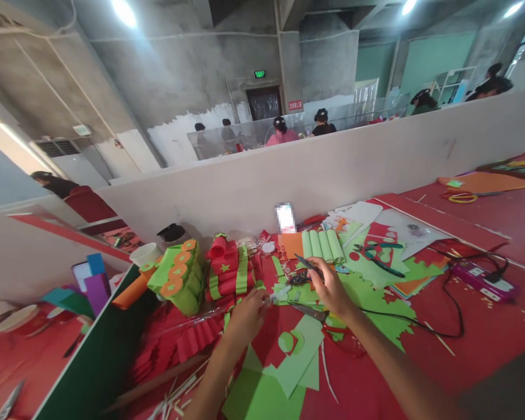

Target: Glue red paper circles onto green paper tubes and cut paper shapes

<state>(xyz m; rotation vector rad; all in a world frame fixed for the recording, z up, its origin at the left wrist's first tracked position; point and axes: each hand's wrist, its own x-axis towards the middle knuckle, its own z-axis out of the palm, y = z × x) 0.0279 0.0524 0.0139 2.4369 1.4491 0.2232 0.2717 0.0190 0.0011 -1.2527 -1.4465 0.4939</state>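
Note:
My right hand is closed around a dark glue gun, whose tip points away toward several rolled light-green paper tubes. A black cord runs from it to the right. My left hand pinches a small pale piece just left of the gun, above green paper scraps. Red rolls with green bands and green rolls with orange discs stand to the left of my left hand.
A red table is strewn with green paper cut-offs, folded red paper and green-handled scissors. A purple power strip lies at right. A low partition wall stands behind; other people sit beyond it.

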